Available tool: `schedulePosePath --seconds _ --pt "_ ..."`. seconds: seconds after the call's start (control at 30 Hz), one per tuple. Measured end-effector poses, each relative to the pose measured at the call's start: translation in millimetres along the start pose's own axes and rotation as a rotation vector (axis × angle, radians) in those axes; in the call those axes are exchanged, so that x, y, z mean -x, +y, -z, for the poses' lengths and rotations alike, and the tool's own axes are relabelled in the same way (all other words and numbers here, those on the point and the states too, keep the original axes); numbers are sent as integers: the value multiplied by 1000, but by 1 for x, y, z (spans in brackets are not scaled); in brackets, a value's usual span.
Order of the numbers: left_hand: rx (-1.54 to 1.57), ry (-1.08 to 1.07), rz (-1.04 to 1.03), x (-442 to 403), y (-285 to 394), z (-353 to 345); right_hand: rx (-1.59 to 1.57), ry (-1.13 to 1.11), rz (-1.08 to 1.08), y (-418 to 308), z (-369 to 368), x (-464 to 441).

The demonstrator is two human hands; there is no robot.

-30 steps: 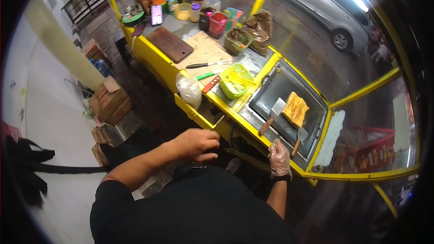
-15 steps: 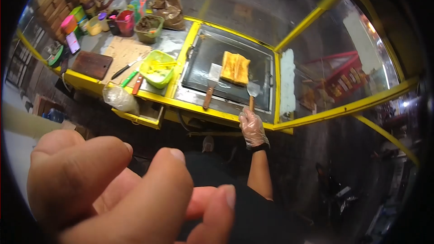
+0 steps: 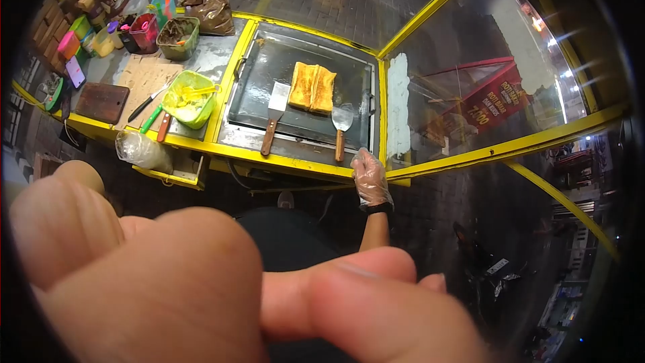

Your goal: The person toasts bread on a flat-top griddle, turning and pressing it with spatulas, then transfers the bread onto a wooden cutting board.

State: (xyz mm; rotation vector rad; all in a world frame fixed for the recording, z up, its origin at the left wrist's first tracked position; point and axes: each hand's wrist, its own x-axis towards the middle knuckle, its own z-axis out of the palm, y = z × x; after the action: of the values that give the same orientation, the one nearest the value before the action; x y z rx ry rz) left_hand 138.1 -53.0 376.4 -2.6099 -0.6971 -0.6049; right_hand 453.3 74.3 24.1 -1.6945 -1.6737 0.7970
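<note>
Clear plastic covers the right hand (image 3: 371, 178), its fingers drawn narrowly together at the cart's yellow front rail (image 3: 309, 166); whether they touch it, I cannot tell. Bare, the left hand (image 3: 168, 275) fills the foreground with fingers curled, and whether it holds anything cannot be seen. The right forearm reaches forward, 1 black band (image 3: 379, 208) at the wrist. Near the gloved fingertips is the wooden handle of the rounded spatula (image 3: 342, 119), 1 of 2; the square spatula (image 3: 279, 97) lies farther left. Between their blades, slightly beyond, 1 slab of browned bread (image 3: 312, 87) rests on the griddle (image 3: 259, 60). Left of that stand 1 green tub (image 3: 189, 115) and 3 handles: black (image 3: 141, 109), green (image 3: 151, 119), reddish (image 3: 164, 128).
</note>
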Motion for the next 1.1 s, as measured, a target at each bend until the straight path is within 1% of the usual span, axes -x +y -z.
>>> schedulePosePath --seconds 0.07,0.13,0.27,0.4,0.5,0.53,0.6,0.67,0.77,0.87,1.1 --pt "1 0 -5 -2 0 0 -26 -15 -11 7 2 -7" --pt "3 -6 -10 -3 -1 2 14 -38 24 8 3 -13" --pt "5 21 -55 -22 -3 -6 5 -26 37 19 9 -29" --pt "-8 32 -89 -39 2 -15 62 -32 26 8 30 -39" --pt "-6 32 -106 -47 3 -20 58 -37 44 21 32 -47" --pt "4 31 -100 -48 2 -22 52 -24 82 37 26 -50" --pt "11 27 -96 -52 1 -22 25 -52 91 39 24 -53" --pt "16 29 -91 -53 1 -24 31 -73 91 36 28 -55" --pt "22 32 -92 -57 1 -26 98 -112 5 23 31 -60" --pt "33 27 -94 -57 0 -25 30 -37 149 34 20 -64" --pt "34 47 -134 -62 -6 -29 37 -19 128 45 17 -58"
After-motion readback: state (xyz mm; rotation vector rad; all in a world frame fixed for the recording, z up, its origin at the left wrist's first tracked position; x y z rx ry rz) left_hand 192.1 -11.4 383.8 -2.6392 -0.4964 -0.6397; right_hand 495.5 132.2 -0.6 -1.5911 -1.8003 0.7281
